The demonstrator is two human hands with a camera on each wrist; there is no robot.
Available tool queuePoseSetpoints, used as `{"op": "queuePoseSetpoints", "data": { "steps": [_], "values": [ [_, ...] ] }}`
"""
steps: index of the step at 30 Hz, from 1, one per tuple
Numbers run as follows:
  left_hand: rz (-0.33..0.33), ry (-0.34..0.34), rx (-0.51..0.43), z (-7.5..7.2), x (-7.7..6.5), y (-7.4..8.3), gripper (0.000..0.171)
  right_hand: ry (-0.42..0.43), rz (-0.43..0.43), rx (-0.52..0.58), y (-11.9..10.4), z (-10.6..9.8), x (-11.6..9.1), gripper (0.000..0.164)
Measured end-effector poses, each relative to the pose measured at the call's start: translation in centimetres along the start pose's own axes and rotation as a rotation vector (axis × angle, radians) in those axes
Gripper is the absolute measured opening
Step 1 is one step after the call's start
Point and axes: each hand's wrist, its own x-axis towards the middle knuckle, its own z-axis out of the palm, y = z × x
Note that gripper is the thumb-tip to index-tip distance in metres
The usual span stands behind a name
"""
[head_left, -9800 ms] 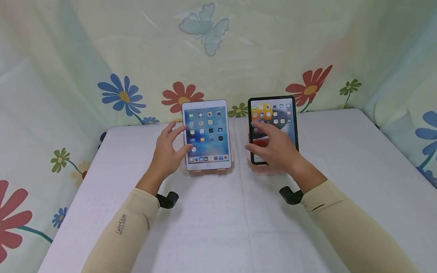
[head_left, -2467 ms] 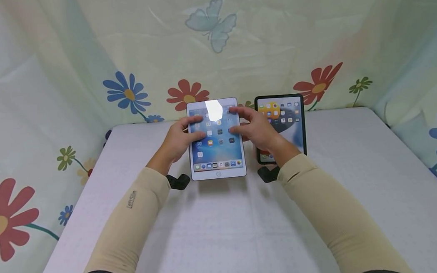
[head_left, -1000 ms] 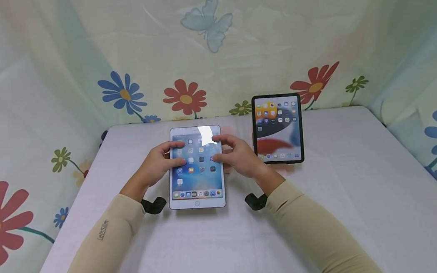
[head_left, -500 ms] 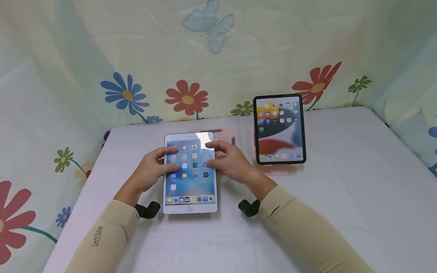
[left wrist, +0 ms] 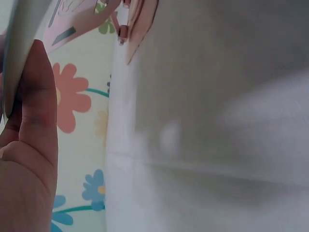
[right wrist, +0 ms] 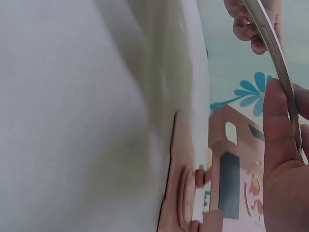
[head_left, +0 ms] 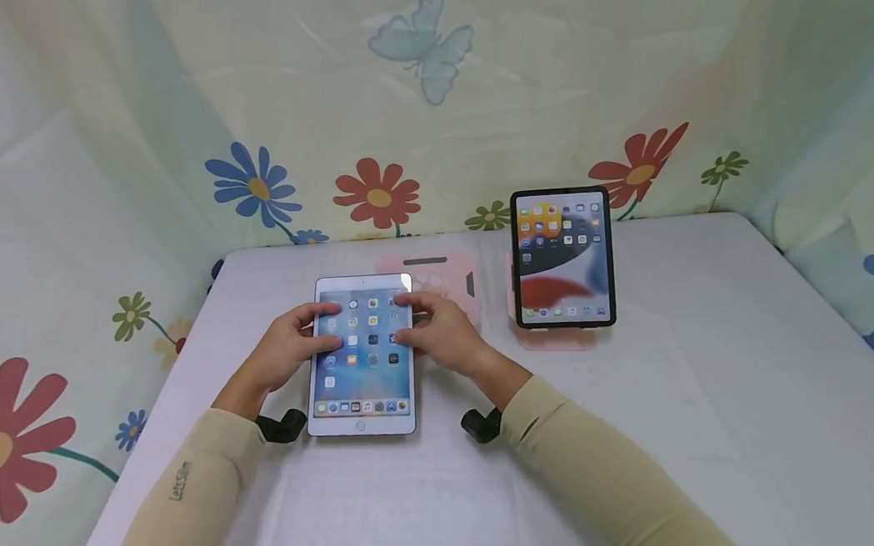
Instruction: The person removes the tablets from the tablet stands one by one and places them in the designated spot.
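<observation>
Both hands hold a white-framed tablet, its lit screen full of app icons, raised off the white table. My left hand grips its left edge with thumb and finger over the screen; my right hand grips the right edge the same way. In the left wrist view, the tablet's thin edge lies along the fingers. The right wrist view shows it edge-on, pinched between both hands. Behind it stands a pink tablet stand with dark pads, partly covered by the tablet and right hand.
A black-framed tablet, screen lit, leans upright on a second pink stand at the right. A white cloth covers the table. A flower-printed curtain hangs behind and along the sides.
Earlier the white tablet leaned on the left stand, with one hand at each tablet. Both hands then took it off and moved it forward and left, uncovering the stand.
</observation>
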Motion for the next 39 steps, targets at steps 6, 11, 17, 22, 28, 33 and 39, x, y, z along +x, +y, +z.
{"op": "queuePoseSetpoints", "data": {
  "steps": [6, 11, 17, 22, 28, 33, 39],
  "values": [
    [-0.005, 0.009, 0.003, -0.3, -0.4, -0.5, 0.056, -0.012, -0.002, 0.000, 0.0, 0.7, -0.2, 0.054],
    [-0.016, 0.016, -0.010, -0.5, -0.5, -1.1, 0.056, -0.019, 0.007, 0.011, 0.0, 1.2, -0.2, 0.054],
    [-0.016, 0.034, 0.005, -1.0, -0.8, -1.7, 0.056, -0.064, 0.018, 0.062, 0.5, 1.8, 0.0, 0.059],
    [-0.022, 0.031, 0.002, -1.1, -1.2, -2.0, 0.057, -0.088, 0.027, 0.088, 0.7, 2.2, -0.1, 0.063],
    [-0.015, 0.025, 0.005, -1.3, -1.5, -2.2, 0.057, -0.062, 0.026, 0.109, 1.0, 2.8, -0.1, 0.062],
    [-0.017, 0.015, 0.015, -1.7, -1.6, -2.5, 0.058, -0.038, 0.031, 0.097, 1.1, 3.3, -0.2, 0.062],
    [-0.018, -0.004, 0.021, -2.0, -1.7, -2.7, 0.058, -0.028, 0.029, 0.079, 1.4, 3.7, -0.2, 0.061]
  ]
}}
